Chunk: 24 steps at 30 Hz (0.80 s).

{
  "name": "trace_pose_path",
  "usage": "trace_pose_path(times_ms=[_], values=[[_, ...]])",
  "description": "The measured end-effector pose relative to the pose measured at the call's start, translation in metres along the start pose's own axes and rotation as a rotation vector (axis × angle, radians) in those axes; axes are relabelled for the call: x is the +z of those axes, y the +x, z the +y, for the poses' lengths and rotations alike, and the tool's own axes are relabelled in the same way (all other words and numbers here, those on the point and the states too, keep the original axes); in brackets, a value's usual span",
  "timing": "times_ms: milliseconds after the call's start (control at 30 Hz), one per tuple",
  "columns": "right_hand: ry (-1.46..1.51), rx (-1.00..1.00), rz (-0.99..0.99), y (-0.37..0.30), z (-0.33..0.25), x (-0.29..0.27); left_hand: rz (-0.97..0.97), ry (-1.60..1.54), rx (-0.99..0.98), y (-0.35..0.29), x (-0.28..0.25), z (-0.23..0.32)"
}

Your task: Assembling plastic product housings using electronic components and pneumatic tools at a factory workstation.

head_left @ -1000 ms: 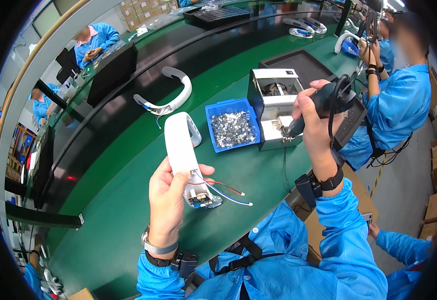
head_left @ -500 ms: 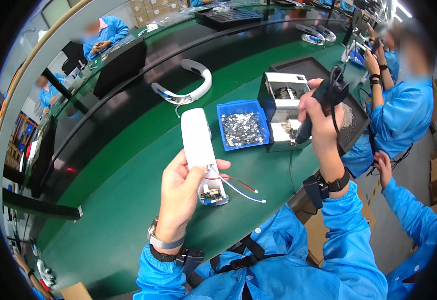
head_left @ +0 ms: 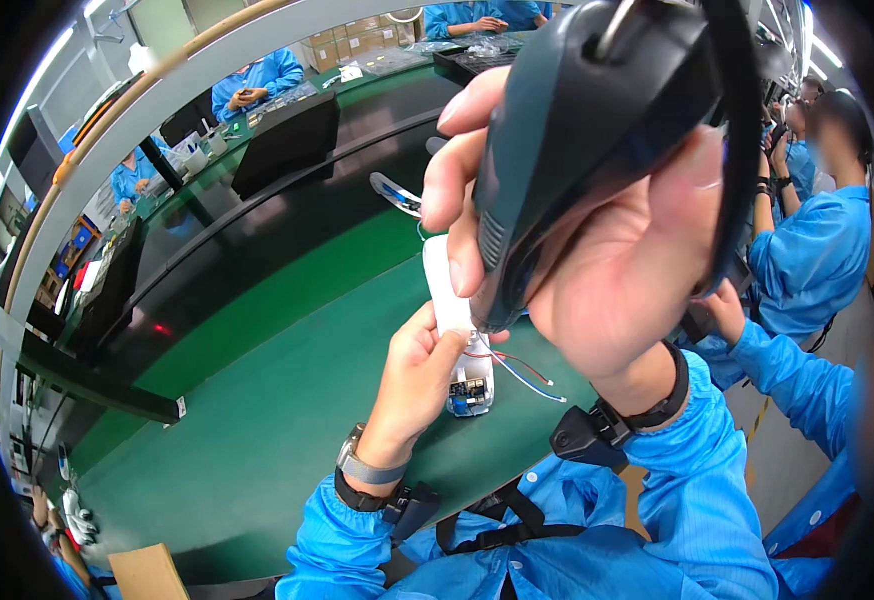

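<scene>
My left hand (head_left: 412,375) grips a long white plastic housing (head_left: 444,285) above the green table, thumb pressed on its front. At its lower, open end a small circuit board (head_left: 471,397) shows. Thin red, white and blue wires (head_left: 529,374) with small connectors hang out to the right. My right hand (head_left: 622,290), large and close in view, is wrapped round a black electric screwdriver (head_left: 567,130). The tool slants down, its narrow end overlapping the housing near my left thumb. Whether the bit touches the housing I cannot tell.
A curved white-and-grey device part (head_left: 395,195) lies beyond the housing on the green table (head_left: 257,470). A dark rail (head_left: 87,375) crosses at left. A cardboard piece (head_left: 147,573) stands at lower left. At right, close by, sits a co-worker in blue (head_left: 817,250).
My right hand has brought the screwdriver from the metal box up and left to the housing; it now hides the box and blue tray. The view has shifted, and the left hand still holds the housing.
</scene>
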State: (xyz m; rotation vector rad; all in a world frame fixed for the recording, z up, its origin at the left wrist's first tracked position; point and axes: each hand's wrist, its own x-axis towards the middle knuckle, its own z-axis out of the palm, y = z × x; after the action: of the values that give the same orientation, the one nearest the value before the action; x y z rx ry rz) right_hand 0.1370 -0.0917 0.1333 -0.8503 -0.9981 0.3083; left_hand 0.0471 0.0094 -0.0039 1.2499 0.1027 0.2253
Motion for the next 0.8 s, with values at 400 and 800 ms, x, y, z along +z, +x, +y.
trace_pose_path(times_ms=[400,800], values=[[0.175,0.041,-0.002,-0.009,0.01,0.0,-0.031,-0.031,0.016,0.003,0.0,0.007],[0.196,0.005,-0.015,-0.008,0.018,0.005,-0.036,-0.034,0.02,0.0,-0.007,0.005]])
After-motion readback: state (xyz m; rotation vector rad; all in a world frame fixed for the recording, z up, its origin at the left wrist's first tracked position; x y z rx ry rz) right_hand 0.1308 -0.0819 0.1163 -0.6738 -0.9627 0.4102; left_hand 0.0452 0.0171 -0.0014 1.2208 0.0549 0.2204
